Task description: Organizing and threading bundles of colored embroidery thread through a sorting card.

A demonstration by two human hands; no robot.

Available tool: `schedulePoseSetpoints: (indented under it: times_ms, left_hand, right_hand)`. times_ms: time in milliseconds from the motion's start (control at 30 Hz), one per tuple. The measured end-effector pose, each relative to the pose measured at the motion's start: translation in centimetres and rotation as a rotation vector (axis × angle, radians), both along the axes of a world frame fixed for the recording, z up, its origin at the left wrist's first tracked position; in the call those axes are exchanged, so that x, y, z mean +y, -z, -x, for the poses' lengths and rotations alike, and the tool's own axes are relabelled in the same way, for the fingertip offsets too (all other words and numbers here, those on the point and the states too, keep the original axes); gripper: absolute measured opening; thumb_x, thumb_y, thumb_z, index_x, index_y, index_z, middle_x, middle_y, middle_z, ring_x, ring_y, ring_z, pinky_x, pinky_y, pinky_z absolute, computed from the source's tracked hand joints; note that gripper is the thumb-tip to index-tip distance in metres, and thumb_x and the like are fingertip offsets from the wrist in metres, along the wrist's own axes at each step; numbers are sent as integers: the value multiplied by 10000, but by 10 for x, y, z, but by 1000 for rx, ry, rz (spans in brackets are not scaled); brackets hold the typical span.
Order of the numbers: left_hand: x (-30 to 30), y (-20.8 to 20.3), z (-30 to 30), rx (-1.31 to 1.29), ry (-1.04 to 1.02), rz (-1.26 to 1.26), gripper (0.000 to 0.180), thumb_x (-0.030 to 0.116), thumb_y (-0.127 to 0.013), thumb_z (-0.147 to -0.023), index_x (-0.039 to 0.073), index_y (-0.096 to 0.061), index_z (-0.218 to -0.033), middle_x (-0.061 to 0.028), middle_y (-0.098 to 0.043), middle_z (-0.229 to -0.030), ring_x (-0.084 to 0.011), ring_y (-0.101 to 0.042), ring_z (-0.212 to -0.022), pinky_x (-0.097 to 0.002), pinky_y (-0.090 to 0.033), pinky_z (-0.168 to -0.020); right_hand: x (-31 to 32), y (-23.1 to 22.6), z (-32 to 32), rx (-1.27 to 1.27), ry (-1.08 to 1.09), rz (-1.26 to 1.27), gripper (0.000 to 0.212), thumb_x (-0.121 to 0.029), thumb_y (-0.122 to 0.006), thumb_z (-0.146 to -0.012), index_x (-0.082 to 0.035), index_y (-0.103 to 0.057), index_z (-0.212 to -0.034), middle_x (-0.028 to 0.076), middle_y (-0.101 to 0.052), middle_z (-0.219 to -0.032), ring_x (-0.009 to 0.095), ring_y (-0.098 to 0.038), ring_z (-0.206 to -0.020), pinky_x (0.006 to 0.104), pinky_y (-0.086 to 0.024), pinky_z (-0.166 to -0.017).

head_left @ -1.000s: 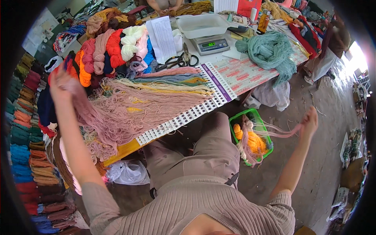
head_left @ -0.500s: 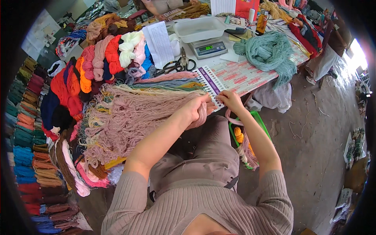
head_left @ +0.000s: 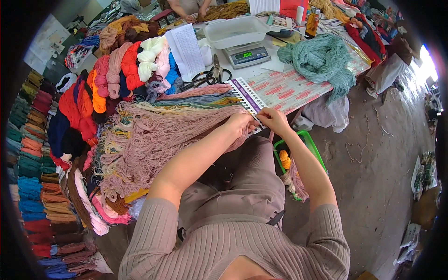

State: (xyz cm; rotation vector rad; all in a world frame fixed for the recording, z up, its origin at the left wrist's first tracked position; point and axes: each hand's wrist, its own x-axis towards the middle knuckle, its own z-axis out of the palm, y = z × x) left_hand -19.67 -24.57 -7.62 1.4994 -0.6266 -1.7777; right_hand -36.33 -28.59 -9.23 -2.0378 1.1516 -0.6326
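Observation:
A long, loose bundle of dusty-pink yarn spreads over the near side of the table, its strands gathered toward my left hand. That hand is closed round the gathered strands, beside a white and purple card strip with a row of holes along its edges. My right hand pinches at the strip's near end, close to the left fingertips. Its fingers hide whatever lies between them. Pink, blue-grey and yellow yarns lead up to the strip's left edge.
Beyond the strip are black-handled scissors and a digital scale bearing a clear tray. Teal yarn lies to the right, coloured skeins to the left. A green basket stands by my right leg. Another person's hands show at the far side.
My left hand has turned and curled its fingers in, where the yarn had been looped across it. My right hand stays at the strip's near end. The scale's display differs.

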Motion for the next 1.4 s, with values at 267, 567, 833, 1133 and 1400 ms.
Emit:
schedulePoseSetpoints:
  times_ms: [267, 567, 833, 1133, 1400]
  left_hand:
    - [-7, 19, -2, -68, -25, 11, 88, 90, -564, -829, 20, -617, -834, -80, -640, -713, -117, -513, -495, -229, -401, -450]
    - [30, 15, -41, -329, 80, 278, 264, 244, -471, -891, 47, -638, -944, -50, -664, -811, -99, -528, -550, -251, -419, -488]
    - [24, 10, -26, -203, -51, 230, 196, 221, -561, -886, 43, -643, -876, -47, -649, -753, -79, -443, -467, -214, -339, -420]
    - [35, -84, -64, 440, -117, 419, 462, 127, -606, -850, 33, -470, -1282, -18, -586, -839, -3, -390, -470, -129, -307, -393]
    - [19, -16, -4, -332, 318, 374, 172, 236, -572, -875, 65, -584, -874, -44, -560, -621, -113, -481, -445, -245, -389, -408]
  right_hand:
    - [-13, -13, -9, -67, -117, -361, 240, -257, -597, -813, -43, -586, -921, 14, -565, -633, 104, -525, -568, 250, -398, -531]
    - [-1, -11, -7, 200, -44, -69, 338, -368, -598, -764, -138, -553, -1008, 69, -647, -787, 270, -630, -767, 388, -475, -676]
    - [5, -12, -10, 216, -19, 4, 351, -418, -554, -781, -148, -567, -1005, 113, -646, -760, 320, -628, -761, 425, -474, -695]
    - [12, -7, -10, 10, 46, 40, 293, -367, -579, -809, -152, -560, -1007, 108, -650, -839, 290, -631, -786, 406, -464, -671]
    - [-1, 24, -1, -139, -43, -102, 237, -213, -600, -846, -93, -553, -1045, 30, -618, -855, 123, -595, -770, 251, -458, -690]
